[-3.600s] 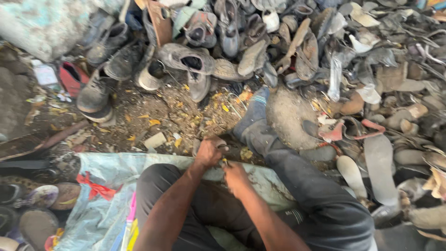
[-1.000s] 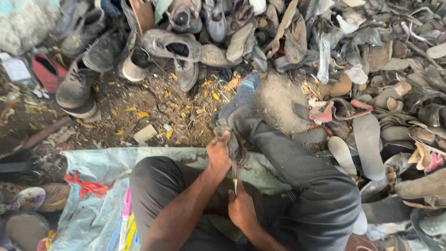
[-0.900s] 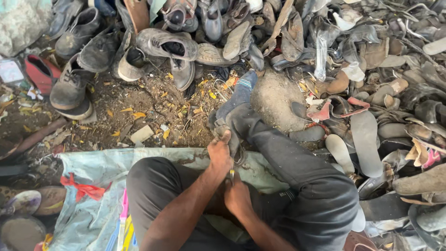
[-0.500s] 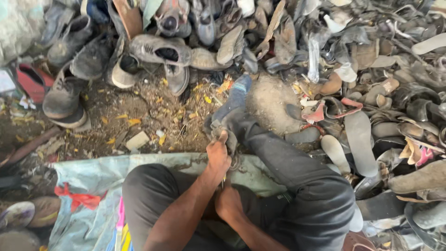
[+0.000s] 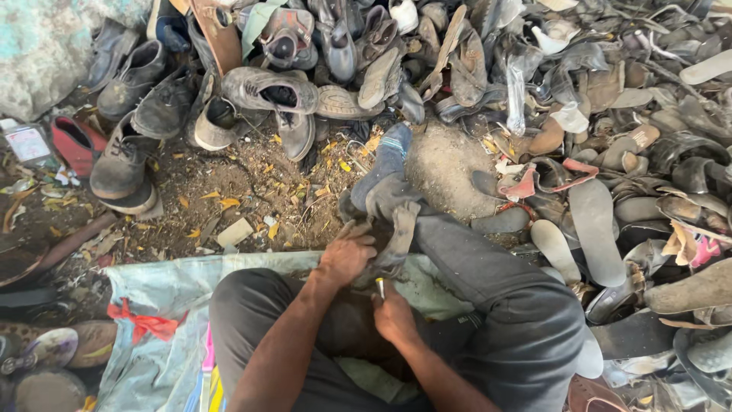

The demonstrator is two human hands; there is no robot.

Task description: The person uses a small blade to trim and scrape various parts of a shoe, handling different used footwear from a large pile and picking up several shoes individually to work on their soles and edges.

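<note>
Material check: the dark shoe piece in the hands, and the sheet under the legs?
Shoe piece: looks like worn leather or synthetic, matte, dusty, flexing limp under the left hand; hard to tell which. Sheet: likely woven plastic sacking, pale, crinkled, faint sheen.

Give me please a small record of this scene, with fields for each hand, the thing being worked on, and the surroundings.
Left hand: grips the dark worn shoe from its left side.
Right hand: grip closed on a small tool with a yellowish tip, pointed up at the shoe.
Shoe position: between the knees, above the pale plastic sack.
Ahead: bare dirt with yellow leaf scraps.
Left side: old boots and a red shoe.
Right side: loose soles in a large pile.
</note>
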